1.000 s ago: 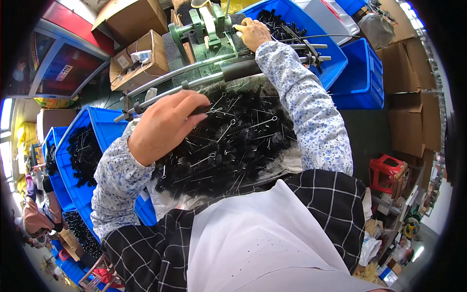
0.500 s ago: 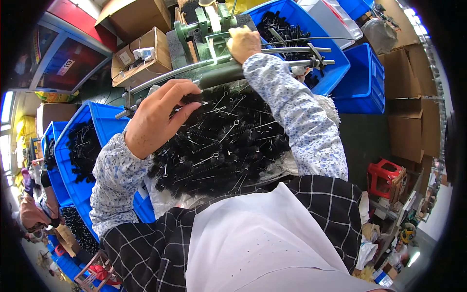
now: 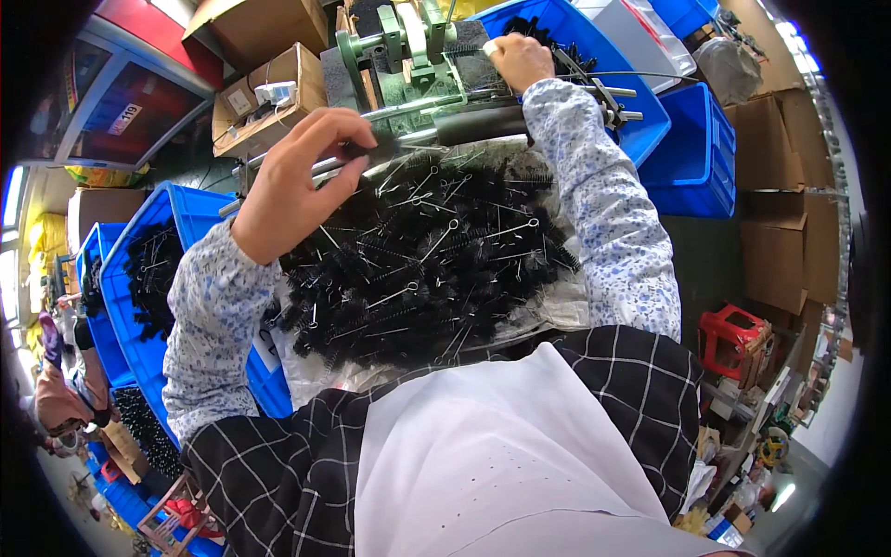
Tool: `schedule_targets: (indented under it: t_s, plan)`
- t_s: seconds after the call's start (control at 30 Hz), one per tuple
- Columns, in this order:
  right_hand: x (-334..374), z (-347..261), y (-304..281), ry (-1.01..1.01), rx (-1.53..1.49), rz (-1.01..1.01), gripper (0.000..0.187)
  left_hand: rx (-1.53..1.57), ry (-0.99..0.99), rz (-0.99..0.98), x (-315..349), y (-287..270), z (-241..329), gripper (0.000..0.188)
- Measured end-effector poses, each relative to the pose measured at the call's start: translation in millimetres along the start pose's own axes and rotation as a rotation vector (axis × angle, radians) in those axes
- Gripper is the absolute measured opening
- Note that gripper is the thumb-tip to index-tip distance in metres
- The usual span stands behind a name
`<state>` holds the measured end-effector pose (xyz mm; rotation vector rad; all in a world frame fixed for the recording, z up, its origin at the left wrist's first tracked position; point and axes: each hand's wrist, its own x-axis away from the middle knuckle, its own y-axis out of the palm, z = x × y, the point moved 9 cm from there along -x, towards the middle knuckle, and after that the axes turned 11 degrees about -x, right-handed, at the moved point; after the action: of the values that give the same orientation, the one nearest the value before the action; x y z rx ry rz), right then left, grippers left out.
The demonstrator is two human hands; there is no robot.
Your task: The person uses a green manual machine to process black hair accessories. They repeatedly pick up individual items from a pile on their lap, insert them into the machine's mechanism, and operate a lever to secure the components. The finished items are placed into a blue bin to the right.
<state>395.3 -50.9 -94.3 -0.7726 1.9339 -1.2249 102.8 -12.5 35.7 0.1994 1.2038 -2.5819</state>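
A heap of small black-bristled wire brushes with looped wire ends [image 3: 418, 255] lies in front of me on a pale cloth. Above its left far side, my left hand [image 3: 302, 176] is closed, thumb and fingers pinching a dark brush [image 3: 356, 148] mostly hidden by them. My right hand [image 3: 522, 62] is closed at the right of the green machine [image 3: 419, 70]. From its fingers a black brush [image 3: 467, 50] seems to stick out leftward toward the machine; its gripped end is hidden. Between heap and machine runs a dark padded roller [image 3: 478, 124] beside metal rods.
Blue bins of black brushes stand at the left [image 3: 176, 209] and far right [image 3: 650, 139]. Another blue bin [image 3: 691, 153] is beyond the right one. An open cardboard box [image 3: 269, 116] sits left of the machine. A red stool [image 3: 733, 339] stands at right.
My right hand has moved right, off the machine's front, and a brush now shows at its fingers. My left hand has shifted slightly up and left.
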Motion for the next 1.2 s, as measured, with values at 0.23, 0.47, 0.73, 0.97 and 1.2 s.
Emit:
schedule_targets:
  t_s: [0.23, 0.47, 0.73, 0.97, 1.2]
  plan:
    - [-20, 28, -18, -0.016, 0.212, -0.161, 0.024, 0.161, -0.104, -0.106, -14, 28, -25, 0.021]
    - [55, -83, -55, -0.351, -0.494, -0.184, 0.032, 0.071, -0.112, 0.021, -36, 52, -35, 0.022]
    - [48, -81, -40, -0.152, -0.349, -0.074, 0.025, -0.053, -0.183, -0.039, -12, 55, -59, 0.024]
    - [15, -37, 2, -0.088, 0.049, 0.014, 0.023, -0.328, -0.112, -0.329, 9, 110, -71, 0.036]
    - [10, -34, 8, -0.147, -0.051, 0.036, 0.023, -0.339, -0.255, -0.652, 12, 128, -84, 0.039]
